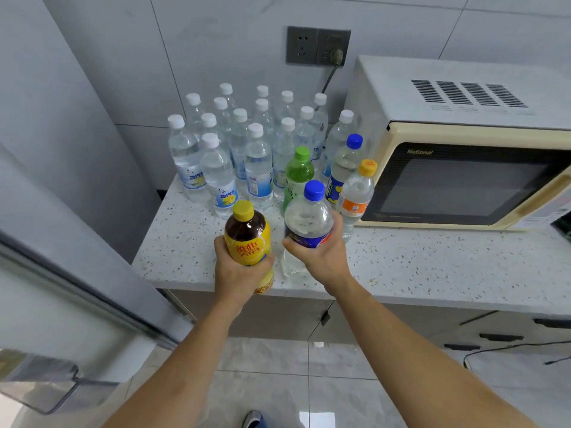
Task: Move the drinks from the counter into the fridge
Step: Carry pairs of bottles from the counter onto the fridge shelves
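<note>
While your left hand [236, 267] grips the upright tea bottle [248, 239] and your right hand [318, 254] the soda bottle [307, 217], the fridge [61, 273] stands to your left.

kitchen, microwave [463, 168], speckled counter [432, 261]

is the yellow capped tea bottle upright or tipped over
Upright. The tea bottle stands with its yellow cap on top, the left hand gripping its label at the edge of the counter. Whether it's lifted, cannot tell.

The microwave [463, 168] is running off the right edge; rear water bottles [262, 118] are hiding one another; their labels are blurring.
</note>
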The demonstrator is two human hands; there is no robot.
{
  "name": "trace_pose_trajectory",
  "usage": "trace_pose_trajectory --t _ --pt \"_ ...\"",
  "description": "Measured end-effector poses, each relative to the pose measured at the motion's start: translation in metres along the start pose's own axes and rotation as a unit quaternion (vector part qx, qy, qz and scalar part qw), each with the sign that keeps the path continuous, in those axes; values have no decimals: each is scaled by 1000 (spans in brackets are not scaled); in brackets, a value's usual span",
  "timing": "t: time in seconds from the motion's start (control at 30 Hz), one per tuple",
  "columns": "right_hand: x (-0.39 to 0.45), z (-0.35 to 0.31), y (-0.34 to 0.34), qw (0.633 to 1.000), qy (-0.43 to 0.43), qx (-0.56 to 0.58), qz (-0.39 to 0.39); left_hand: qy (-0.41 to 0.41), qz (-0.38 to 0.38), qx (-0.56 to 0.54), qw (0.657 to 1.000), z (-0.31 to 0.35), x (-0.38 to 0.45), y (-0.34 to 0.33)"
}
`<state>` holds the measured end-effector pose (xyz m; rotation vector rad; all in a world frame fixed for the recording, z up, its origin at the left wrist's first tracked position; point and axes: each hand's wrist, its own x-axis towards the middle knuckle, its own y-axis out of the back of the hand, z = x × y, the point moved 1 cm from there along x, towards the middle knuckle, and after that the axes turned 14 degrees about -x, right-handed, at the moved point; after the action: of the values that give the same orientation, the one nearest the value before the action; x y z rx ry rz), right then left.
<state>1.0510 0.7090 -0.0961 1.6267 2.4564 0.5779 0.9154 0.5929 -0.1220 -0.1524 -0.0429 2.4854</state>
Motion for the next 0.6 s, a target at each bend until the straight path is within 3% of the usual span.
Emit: trace_pose_trajectory --t 0.2,0.4,0.6 --pt "-27 2 15 998 -33 35 -38 52 25 -169 984 -9 -29 22" --pt "-64 7 29 989 -80 110 -62 97 -27 -198 975 -11 -67 40" --pt "-95 20 42 970 -132 160 -128 130 14 -209 969 -24 -129 46"
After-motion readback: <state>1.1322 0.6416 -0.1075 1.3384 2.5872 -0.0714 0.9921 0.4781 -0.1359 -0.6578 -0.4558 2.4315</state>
